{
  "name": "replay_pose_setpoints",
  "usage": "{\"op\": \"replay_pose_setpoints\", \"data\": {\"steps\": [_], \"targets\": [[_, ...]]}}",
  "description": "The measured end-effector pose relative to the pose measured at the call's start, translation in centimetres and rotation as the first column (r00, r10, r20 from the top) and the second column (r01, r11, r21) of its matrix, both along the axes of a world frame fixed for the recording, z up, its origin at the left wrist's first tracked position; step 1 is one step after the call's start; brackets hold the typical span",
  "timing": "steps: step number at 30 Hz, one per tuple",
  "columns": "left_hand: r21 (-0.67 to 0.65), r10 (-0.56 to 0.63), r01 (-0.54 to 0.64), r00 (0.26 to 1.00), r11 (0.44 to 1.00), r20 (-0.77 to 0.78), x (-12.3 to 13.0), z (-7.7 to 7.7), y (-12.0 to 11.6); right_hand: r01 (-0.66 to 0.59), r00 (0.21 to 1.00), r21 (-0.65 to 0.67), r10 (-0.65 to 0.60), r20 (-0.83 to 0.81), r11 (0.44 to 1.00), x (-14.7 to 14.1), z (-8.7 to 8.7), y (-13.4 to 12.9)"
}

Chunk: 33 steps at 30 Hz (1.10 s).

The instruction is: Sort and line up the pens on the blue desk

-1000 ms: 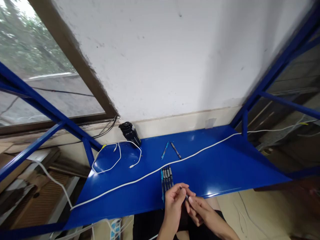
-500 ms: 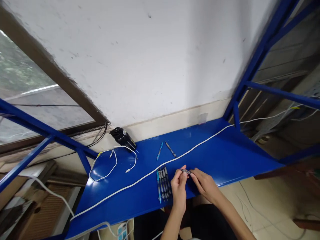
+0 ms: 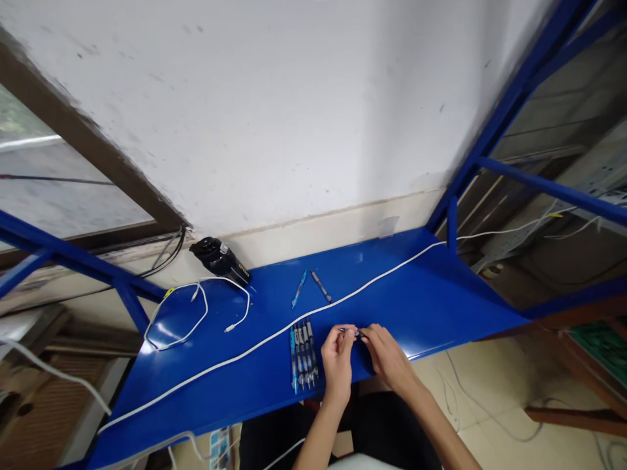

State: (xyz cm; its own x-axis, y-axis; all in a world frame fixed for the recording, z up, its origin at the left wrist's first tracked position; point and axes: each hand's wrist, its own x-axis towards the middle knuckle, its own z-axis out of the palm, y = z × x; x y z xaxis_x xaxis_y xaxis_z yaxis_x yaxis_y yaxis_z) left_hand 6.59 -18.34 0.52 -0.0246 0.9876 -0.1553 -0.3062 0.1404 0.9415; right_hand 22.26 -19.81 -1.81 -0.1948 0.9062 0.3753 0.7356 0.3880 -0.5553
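Observation:
My left hand [image 3: 337, 362] is closed, its thumb and fingers pinching one end of a pen [image 3: 357, 333]. My right hand [image 3: 389, 358] is closed around the pen's other end, and fingers cover most of it. Just left of my left hand, a row of several pens [image 3: 304, 356] lies side by side on the blue table; the leftmost is bright blue, the others grey and dark. Beyond the white cable, a blue pen [image 3: 299, 288] and a grey pen [image 3: 321, 286] lie slanted apart.
A white cable [image 3: 264, 341] crosses the blue table [image 3: 406, 294] diagonally. Farther left, a looped white charging cord [image 3: 203, 320] lies near a black bottle [image 3: 223, 262] tipped against the wall. Blue metal frame bars [image 3: 453, 225] rise at both ends.
The whole view has shifted, so the table things appear farther left. Both hands stay together on the pen, with the right fingers now covering more of it.

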Motion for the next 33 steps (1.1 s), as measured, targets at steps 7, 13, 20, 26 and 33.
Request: {"op": "replay_pose_setpoints", "data": {"steps": [7,13,20,26,33], "targets": [[0.015,0.092,-0.092,0.995,0.996,-0.027,0.4,-0.4,0.1,-0.032,0.998,0.037,0.030,0.053,0.999,0.1,0.7,0.1],[0.009,0.000,-0.001,0.994,1.000,0.107,0.1,0.5,0.0,0.005,1.000,0.006,-0.005,-0.013,1.000,0.0,0.5,0.2],[-0.025,0.024,-0.020,0.986,0.999,0.164,0.0,-0.2,0.2,0.025,0.999,-0.002,-0.025,0.039,1.000,0.2,0.3,0.1],[-0.019,0.116,-0.115,0.977,0.993,0.176,0.2,-0.6,0.4,0.017,0.999,0.011,-0.018,0.030,1.000,0.2,0.5,0.2],[-0.015,0.153,-0.153,0.964,0.988,0.215,0.3,-0.8,0.4,0.007,0.991,0.080,-0.018,0.133,0.997,0.2,0.4,0.4]]}}
